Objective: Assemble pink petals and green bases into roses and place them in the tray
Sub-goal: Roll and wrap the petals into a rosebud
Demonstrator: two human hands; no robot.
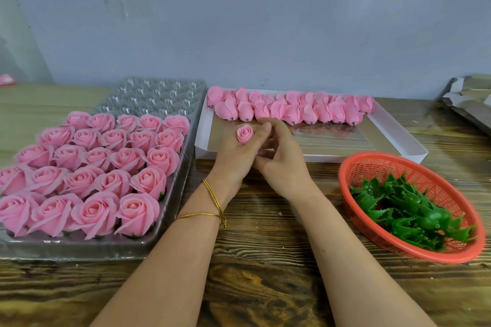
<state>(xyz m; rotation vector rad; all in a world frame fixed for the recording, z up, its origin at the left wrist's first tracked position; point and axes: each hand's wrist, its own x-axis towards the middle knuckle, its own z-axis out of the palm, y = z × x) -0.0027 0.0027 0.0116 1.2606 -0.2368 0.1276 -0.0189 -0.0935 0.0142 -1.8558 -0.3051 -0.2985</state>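
My left hand [236,152] grips a small pink rose bud [244,133] upright, its opening facing up. My right hand [279,156] lies against the left, fingers curled in beneath the bud; what it touches is hidden. Several closed pink petal buds [289,109] lie in rows at the back of a white box [398,138]. Green bases [409,207] are piled in a red basket [372,164] on the right. On the left, a clear plastic tray [159,93] holds several finished pink roses [106,167]; its far rows are unfilled.
Everything rests on a wooden table [265,287] against a grey wall. Folded grey cardboard [470,98] lies at the far right edge. A small pink item [6,79] sits at the far left. Two gold bangles [212,204] circle the left wrist.
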